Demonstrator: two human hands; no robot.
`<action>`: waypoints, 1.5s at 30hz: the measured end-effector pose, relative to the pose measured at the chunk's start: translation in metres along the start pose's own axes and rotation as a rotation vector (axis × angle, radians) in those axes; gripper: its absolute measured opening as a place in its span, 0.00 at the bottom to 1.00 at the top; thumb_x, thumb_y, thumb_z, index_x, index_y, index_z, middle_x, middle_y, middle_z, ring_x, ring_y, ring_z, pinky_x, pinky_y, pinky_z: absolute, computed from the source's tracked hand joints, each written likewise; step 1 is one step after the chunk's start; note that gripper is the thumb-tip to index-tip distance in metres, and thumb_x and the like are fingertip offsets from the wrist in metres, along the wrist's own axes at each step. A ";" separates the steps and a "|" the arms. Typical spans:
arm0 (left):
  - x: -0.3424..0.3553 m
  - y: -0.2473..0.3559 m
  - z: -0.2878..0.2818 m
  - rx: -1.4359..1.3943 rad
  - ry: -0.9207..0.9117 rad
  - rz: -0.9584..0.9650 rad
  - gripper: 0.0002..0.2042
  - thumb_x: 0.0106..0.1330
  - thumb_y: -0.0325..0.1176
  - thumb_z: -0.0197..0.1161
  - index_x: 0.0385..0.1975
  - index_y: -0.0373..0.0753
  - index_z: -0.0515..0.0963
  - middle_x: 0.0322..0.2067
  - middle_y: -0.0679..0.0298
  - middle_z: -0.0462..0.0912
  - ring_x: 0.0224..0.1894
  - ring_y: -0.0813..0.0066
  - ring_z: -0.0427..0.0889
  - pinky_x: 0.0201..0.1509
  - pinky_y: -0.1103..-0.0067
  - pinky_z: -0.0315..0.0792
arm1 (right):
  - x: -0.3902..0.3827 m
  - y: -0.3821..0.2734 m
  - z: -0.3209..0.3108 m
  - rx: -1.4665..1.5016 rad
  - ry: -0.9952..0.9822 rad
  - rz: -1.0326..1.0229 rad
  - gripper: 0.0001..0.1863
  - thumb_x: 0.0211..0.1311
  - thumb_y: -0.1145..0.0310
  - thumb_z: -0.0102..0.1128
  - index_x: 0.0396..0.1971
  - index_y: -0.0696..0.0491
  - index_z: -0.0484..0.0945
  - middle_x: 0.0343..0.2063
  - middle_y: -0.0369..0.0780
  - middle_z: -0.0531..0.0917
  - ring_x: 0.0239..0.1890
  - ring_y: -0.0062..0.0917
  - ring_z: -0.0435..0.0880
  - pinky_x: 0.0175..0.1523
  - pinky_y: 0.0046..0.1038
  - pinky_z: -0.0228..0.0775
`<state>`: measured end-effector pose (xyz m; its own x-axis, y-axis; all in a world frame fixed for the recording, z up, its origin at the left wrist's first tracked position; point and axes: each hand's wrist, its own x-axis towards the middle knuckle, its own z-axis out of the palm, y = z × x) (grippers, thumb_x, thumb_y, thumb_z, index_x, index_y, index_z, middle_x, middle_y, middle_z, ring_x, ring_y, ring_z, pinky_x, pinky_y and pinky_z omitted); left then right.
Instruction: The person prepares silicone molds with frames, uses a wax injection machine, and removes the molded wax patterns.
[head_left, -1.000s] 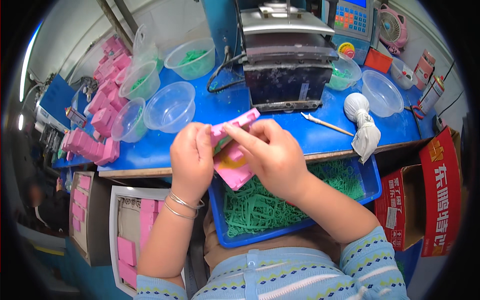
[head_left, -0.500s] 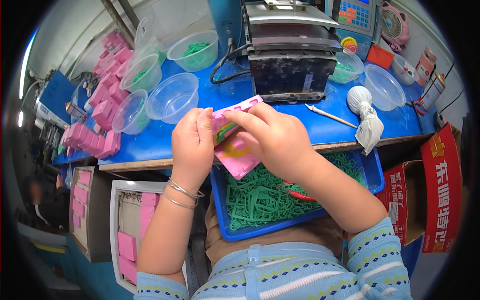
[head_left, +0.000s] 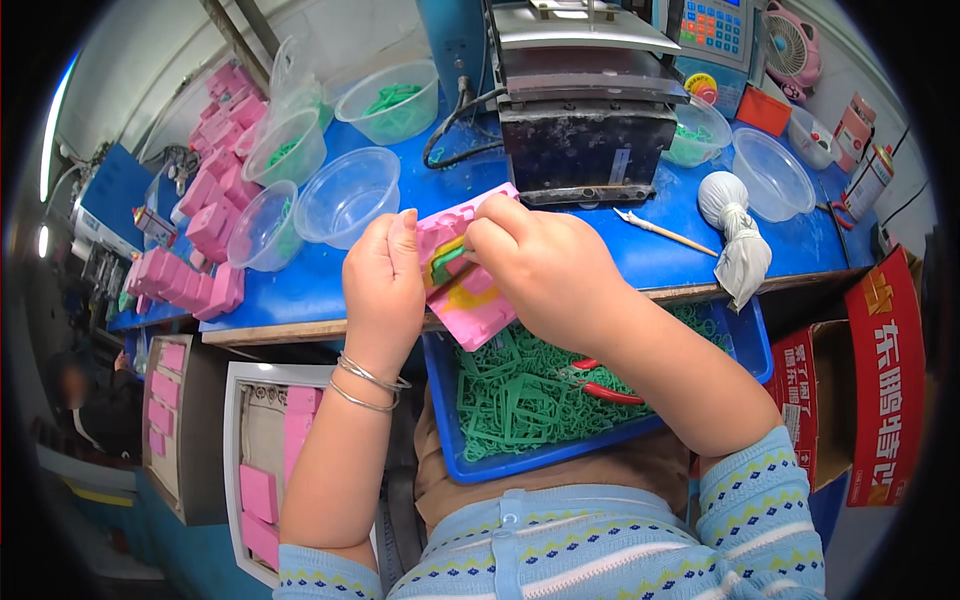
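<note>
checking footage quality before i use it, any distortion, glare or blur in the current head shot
Head view: the light tube at far left bows with the fisheye rim and burns out to white; head view: the person at lower left is dim and soft; head view: both the left hand and right hand are evenly lit, without obvious motion blur.

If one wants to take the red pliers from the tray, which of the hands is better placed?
Probably the right hand: it is nearer to the pliers, though busy at the pink mould. The left hand is farther, gripping the mould's left side.
</note>
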<state>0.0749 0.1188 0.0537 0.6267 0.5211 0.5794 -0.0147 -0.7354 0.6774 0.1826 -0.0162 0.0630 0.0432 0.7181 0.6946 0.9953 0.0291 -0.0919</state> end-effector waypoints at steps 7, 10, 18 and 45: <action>0.001 -0.005 0.000 -0.001 -0.005 -0.019 0.15 0.69 0.37 0.47 0.25 0.33 0.71 0.19 0.73 0.65 0.23 0.87 0.60 0.25 0.86 0.59 | -0.011 0.002 0.004 -0.042 0.071 -0.078 0.10 0.38 0.72 0.57 0.23 0.55 0.67 0.24 0.38 0.70 0.21 0.26 0.75 0.23 0.25 0.68; 0.001 -0.008 0.000 -0.050 -0.010 -0.049 0.15 0.69 0.37 0.46 0.25 0.34 0.71 0.19 0.73 0.66 0.24 0.88 0.60 0.26 0.86 0.59 | -0.016 0.001 0.005 -0.047 0.104 -0.088 0.09 0.39 0.71 0.55 0.23 0.54 0.66 0.24 0.38 0.69 0.20 0.25 0.74 0.23 0.25 0.66; 0.007 -0.023 0.005 -0.081 0.098 -0.074 0.17 0.68 0.36 0.46 0.19 0.33 0.65 0.14 0.64 0.60 0.19 0.78 0.57 0.23 0.78 0.58 | -0.047 -0.005 0.009 0.024 0.163 -0.088 0.11 0.41 0.71 0.54 0.29 0.55 0.71 0.28 0.37 0.72 0.23 0.27 0.75 0.25 0.26 0.66; -0.064 0.048 -0.004 -0.592 -0.402 -0.239 0.15 0.65 0.35 0.53 0.45 0.30 0.72 0.39 0.56 0.78 0.39 0.71 0.78 0.45 0.77 0.72 | -0.085 -0.037 -0.019 1.450 0.552 0.665 0.03 0.62 0.75 0.50 0.32 0.56 0.66 0.27 0.37 0.72 0.19 0.12 0.67 0.24 0.13 0.60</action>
<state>0.0306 0.0519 0.0512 0.8999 0.3557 0.2524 -0.1874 -0.2072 0.9602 0.1435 -0.0917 0.0210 0.7274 0.5654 0.3889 -0.0865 0.6377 -0.7654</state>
